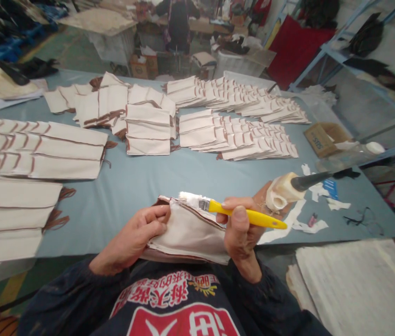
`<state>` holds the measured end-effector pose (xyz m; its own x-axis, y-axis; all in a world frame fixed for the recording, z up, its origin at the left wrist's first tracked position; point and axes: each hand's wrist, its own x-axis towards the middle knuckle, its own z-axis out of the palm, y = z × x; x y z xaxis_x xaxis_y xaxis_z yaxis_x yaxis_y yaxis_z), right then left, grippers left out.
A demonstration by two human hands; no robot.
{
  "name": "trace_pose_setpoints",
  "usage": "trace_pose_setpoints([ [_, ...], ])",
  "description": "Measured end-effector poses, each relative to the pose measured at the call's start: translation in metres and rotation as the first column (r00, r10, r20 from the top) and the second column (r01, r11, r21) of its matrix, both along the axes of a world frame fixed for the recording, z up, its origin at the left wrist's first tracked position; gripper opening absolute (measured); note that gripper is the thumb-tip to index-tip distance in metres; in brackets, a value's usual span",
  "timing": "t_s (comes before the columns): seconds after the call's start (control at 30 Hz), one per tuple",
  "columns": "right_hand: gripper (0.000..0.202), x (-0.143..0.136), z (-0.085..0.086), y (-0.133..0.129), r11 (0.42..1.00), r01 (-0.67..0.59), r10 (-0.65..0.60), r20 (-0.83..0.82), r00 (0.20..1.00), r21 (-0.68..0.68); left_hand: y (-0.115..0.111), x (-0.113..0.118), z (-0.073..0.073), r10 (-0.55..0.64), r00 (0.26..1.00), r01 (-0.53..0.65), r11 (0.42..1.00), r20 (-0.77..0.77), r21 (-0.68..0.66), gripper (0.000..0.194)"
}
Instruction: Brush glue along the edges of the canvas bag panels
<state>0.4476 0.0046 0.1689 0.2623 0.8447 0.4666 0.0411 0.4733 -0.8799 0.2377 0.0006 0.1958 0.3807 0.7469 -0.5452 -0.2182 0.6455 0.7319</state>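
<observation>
The cloth (193,233) is held at the near edge of the table (120,200), its left end pinched by the left hand (136,238). The brush (253,218) is gripped between right-hand (241,228) thumb and fingers; whether cloth is also held there cannot be told. The cloth could be smeared if the white-coated bristles (188,198) were tilted or dripped. "海天" can be read on the apron (183,301); seemingly "SBS" on the box (325,144).

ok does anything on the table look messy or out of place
A little: white scraps lie scattered on the right of the table, near what look like glasses. The cloth pile at the back left sits jumbled, unlike the neat rows beside it.
</observation>
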Motion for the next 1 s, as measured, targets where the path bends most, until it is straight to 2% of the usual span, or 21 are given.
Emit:
trace_pose_setpoints([
  [0.2, 0.018, 0.013, -0.001, -0.004, 0.985, -0.175, 0.174, 0.122, 0.977, -0.003, 0.0, 0.002, 0.006, 0.007, 1.0, -0.007, 1.0, -0.002, -0.019, 0.022],
  [0.37, 0.022, -0.001, -0.003, 0.011, 0.984, -0.175, 0.173, 0.225, 0.959, -0.008, -0.001, -0.002, -0.004, 0.017, 0.999, -0.017, 1.0, -0.044, -0.004, 0.016],
  [0.43, 0.025, -0.006, -0.004, 0.016, 0.991, -0.136, 0.133, 0.202, 0.97, 0.002, 0.0, -0.004, -0.005, 0.026, 0.999, -0.026, 1.0, -0.043, 0.011, 0.015],
  [0.5, 0.025, -0.007, -0.005, 0.019, 0.999, -0.047, 0.042, 0.201, 0.979, 0.021, 0.002, -0.006, -0.004, 0.019, 1.0, -0.018, 1.0, -0.013, 0.023, 0.019],
  [0.6, 0.02, -0.009, -0.011, 0.02, 0.997, 0.065, -0.071, 0.349, 0.934, 0.03, 0.006, -0.006, 0.0, -0.011, 0.999, 0.009, 0.999, 0.046, 0.046, 0.026],
  [0.7, 0.02, -0.017, -0.022, 0.021, 0.997, 0.074, -0.07, 0.496, 0.866, 0.011, 0.008, -0.004, 0.001, -0.044, 0.997, 0.038, 0.996, 0.066, 0.078, 0.027],
  [0.83, 0.025, -0.025, -0.034, 0.027, 0.987, 0.156, -0.124, 0.49, 0.863, -0.024, 0.011, -0.006, 0.002, -0.097, 0.992, 0.091, 0.993, 0.076, 0.079, 0.032],
  [0.93, 0.027, -0.018, -0.034, 0.033, 0.972, 0.233, -0.192, 0.469, 0.862, -0.031, 0.011, -0.017, -0.002, -0.148, 0.986, 0.143, 0.987, 0.071, 0.069, 0.042],
  [1.0, 0.027, -0.011, -0.031, 0.038, 0.961, 0.272, -0.224, 0.456, 0.861, -0.041, 0.011, -0.028, -0.009, -0.199, 0.98, 0.195, 0.974, 0.023, 0.117, 0.051],
])
